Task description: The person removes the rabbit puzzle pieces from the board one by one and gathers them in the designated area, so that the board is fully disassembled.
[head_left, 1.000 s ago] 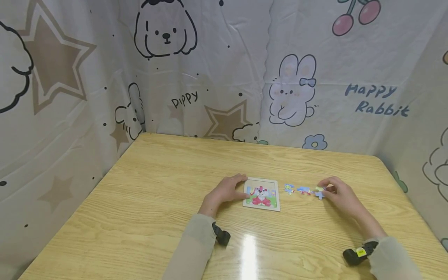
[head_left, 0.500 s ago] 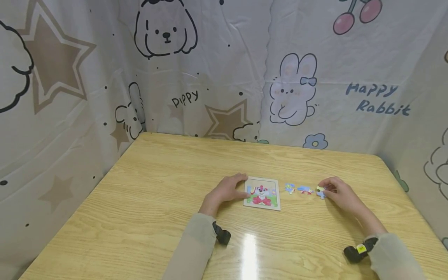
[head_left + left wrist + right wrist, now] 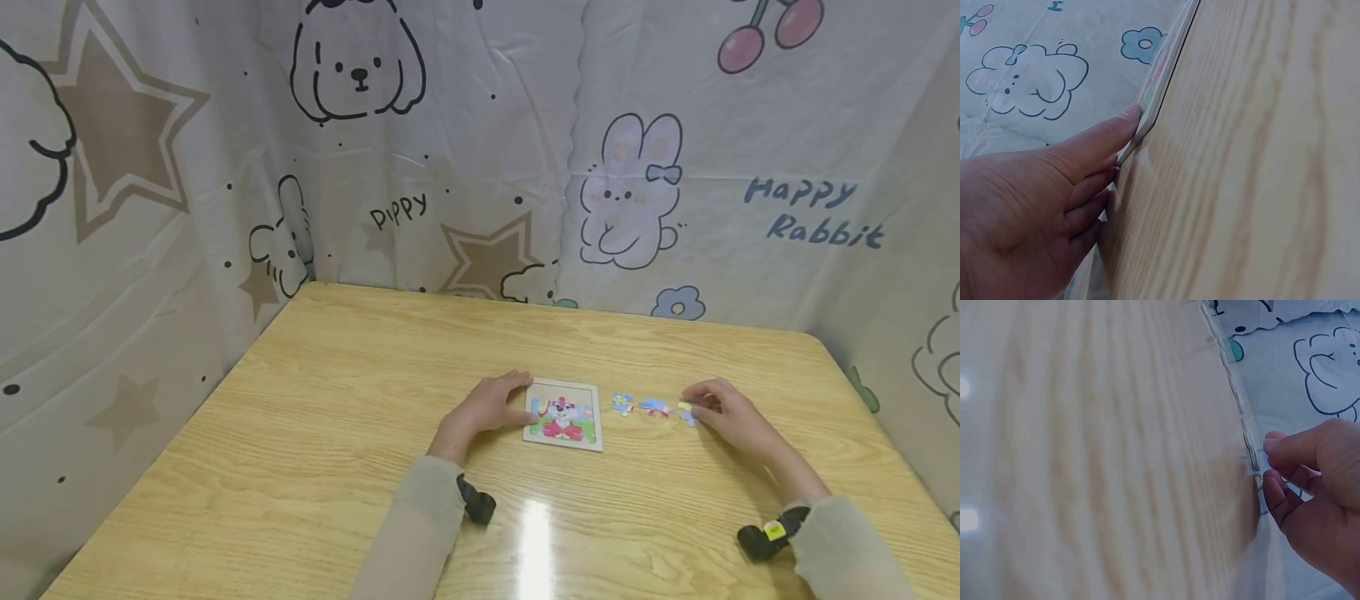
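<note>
A small framed jigsaw puzzle (image 3: 561, 427) lies on the table, showing a red-and-white cartoon animal, with bare board along its top. My left hand (image 3: 487, 406) holds its left side, thumb on the lower left edge and fingers at the upper left corner. In the left wrist view the thumb (image 3: 1130, 112) lies on the frame's rim. To the right, my right hand (image 3: 731, 419) pinches a blue-and-yellow puzzle piece (image 3: 686, 410) between thumb and fingers. That piece is partly covered by the fingertips, and the right wrist view does not show it clearly.
Between the frame and my right hand lie a blue-and-yellow puzzle piece (image 3: 622, 404) and a blue-and-red piece (image 3: 656, 407). The wooden table (image 3: 337, 375) meets a printed cloth curtain (image 3: 465, 167) at the back and sides.
The puzzle piece at my right fingertips has shifted and turned slightly. The left hand stays on the frame, and the whole head view drifts a little.
</note>
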Demonstrator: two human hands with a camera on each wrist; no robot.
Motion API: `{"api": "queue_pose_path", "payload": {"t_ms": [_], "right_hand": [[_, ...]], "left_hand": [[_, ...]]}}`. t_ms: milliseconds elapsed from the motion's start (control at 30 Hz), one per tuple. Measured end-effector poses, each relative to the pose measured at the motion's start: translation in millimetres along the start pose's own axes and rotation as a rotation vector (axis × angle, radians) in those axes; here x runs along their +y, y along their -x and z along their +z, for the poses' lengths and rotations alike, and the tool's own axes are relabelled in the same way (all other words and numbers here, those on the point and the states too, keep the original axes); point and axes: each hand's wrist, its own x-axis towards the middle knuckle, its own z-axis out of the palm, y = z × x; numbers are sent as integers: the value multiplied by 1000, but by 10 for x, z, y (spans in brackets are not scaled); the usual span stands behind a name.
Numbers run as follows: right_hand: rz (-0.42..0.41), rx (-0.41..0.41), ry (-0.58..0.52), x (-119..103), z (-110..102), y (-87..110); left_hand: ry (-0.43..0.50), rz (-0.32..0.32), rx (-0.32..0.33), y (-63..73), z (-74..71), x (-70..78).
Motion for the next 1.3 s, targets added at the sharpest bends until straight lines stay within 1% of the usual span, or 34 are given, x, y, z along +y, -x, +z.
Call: {"api": "queue_pose_path", "payload": {"t_ms": [133,300,433,700,900,1133,1300], "right_hand": [[-20,28,-5,-88,36,-22],[-44,20,-23,-244,134,-87],[-59,-2,-43,-374,231,-150],[-88,-59,-116,-631,439,-331],[-103,-140,-166,-846,639,-454],[-170,-199,-161,-1063,842,-585],[-209,-251,-150,-1167,921,-647]], "left_hand": [[-1,0,1,-4,1,-4],[1,1,2,2,0,-6],[-4,4,3,7,3,5],[0,1,2,0,3,1],[-14,-1,-6,-5,0,-20],[-8,-1,-5,-8,-6,-25],[-10,14,-4,-1,-17,-4]]}}
